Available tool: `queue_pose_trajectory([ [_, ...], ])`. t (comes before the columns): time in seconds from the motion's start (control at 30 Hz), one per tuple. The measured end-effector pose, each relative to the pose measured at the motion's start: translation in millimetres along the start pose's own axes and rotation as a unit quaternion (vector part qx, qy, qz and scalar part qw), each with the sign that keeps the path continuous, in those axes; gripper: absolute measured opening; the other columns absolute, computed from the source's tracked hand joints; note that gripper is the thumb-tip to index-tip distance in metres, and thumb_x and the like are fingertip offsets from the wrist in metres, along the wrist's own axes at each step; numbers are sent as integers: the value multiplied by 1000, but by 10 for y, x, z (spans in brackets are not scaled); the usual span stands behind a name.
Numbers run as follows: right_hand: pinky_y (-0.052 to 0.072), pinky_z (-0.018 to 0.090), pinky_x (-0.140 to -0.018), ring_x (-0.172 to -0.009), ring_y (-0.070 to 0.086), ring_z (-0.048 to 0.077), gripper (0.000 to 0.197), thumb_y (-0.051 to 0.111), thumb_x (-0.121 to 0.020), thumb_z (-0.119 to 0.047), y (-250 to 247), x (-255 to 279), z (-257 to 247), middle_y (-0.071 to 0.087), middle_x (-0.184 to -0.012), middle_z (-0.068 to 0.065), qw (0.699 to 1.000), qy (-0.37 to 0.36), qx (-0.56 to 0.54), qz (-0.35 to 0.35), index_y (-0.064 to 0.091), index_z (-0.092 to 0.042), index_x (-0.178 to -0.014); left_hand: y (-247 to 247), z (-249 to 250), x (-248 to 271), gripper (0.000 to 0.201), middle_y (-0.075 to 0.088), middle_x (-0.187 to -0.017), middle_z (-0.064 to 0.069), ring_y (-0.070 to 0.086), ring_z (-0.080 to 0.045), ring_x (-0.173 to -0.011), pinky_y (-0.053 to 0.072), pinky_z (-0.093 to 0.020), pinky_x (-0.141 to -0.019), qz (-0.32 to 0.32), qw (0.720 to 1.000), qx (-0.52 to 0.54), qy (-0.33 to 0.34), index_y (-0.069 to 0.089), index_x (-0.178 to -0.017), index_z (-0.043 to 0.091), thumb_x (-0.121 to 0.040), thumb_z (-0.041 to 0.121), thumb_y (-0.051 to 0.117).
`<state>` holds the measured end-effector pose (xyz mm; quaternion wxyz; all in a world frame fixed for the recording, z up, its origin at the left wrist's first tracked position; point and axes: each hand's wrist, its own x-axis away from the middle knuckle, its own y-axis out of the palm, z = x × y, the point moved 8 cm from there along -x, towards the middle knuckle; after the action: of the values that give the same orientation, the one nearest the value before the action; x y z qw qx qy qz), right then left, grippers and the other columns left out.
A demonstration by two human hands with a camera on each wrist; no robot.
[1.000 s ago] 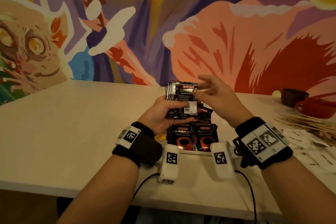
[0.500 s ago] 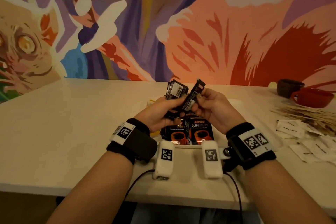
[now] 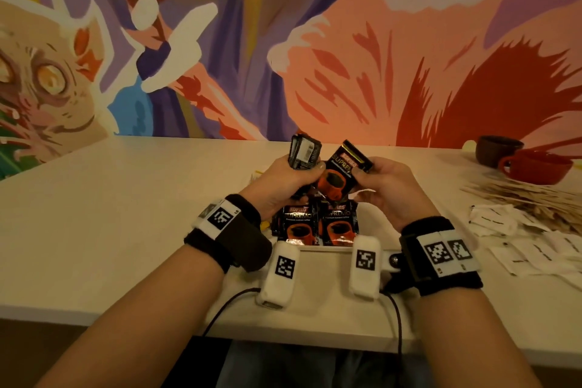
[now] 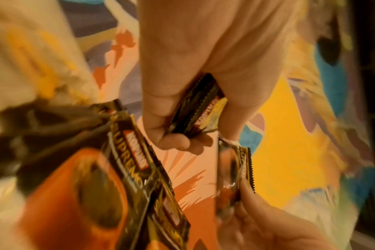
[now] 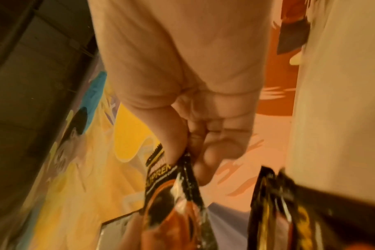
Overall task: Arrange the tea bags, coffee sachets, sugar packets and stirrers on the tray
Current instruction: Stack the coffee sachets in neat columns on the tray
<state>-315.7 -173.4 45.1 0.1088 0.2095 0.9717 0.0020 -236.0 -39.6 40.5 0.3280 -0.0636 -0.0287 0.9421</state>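
My left hand (image 3: 285, 178) grips a stack of black coffee sachets (image 3: 305, 153) upright above the tray; the left wrist view shows the stack's edges (image 4: 196, 108) between thumb and fingers. My right hand (image 3: 382, 181) pinches a single coffee sachet (image 3: 340, 172), face up with an orange cup printed on it, just right of the stack; the same sachet (image 5: 178, 191) appears in the right wrist view. Two coffee sachets (image 3: 318, 225) lie side by side on the tray (image 3: 324, 248) below my hands. Wooden stirrers (image 3: 516, 195) and white sugar packets (image 3: 516, 230) lie on the table to the right.
A brown cup (image 3: 496, 151) and a red cup (image 3: 535, 167) stand at the table's far right. A yellow item (image 3: 258, 172) peeks out behind my left hand. The white table (image 3: 110, 214) runs up to a painted mural wall.
My right hand took one sachet off the stack and has drawn it right and down, turning it face up. My left hand lowered a little with the stack.
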Motion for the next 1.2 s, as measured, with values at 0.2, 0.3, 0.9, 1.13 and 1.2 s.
queue_pose_trajectory([
  [0.2,32,22,-46,-48,47,12,11,58,-85,3,-186,14,150,52,-63,5,989,66,129,-31,64,-5,-88,-12,226,-178,60,57,-99,-2,55,-16,-84,45,-26,-70,-13,886,-464,-9,41,-125,7,-82,40,68],
  [0.3,33,19,-42,-43,47,9,13,58,-85,5,-144,21,186,54,-57,2,984,83,142,-67,64,-7,-84,141,169,-237,78,56,-115,-6,56,-20,-99,49,-33,-84,-69,838,-541,-14,32,-131,9,-75,40,75],
  [0.9,38,25,-53,-58,48,16,37,69,-78,2,-84,-7,236,49,-80,3,971,80,213,-70,57,-13,-110,32,446,-334,75,51,-112,-3,54,-18,-93,46,-30,-78,52,895,-434,88,28,-137,11,-83,48,65],
  [1.13,40,19,-49,-57,50,14,19,55,-89,2,-43,-6,-17,57,-77,4,998,-16,62,-8,61,-6,-106,204,233,-30,32,70,-85,-10,64,-19,-62,54,-26,-56,-119,992,0,-31,58,-108,6,-98,27,36],
  [1.2,39,19,-49,-55,50,13,14,52,-91,-2,19,18,-59,60,-74,5,999,-28,9,-20,63,-9,-96,223,139,33,28,71,-87,-13,68,-23,-69,58,-33,-65,-141,986,61,-59,60,-107,5,-98,22,39],
])
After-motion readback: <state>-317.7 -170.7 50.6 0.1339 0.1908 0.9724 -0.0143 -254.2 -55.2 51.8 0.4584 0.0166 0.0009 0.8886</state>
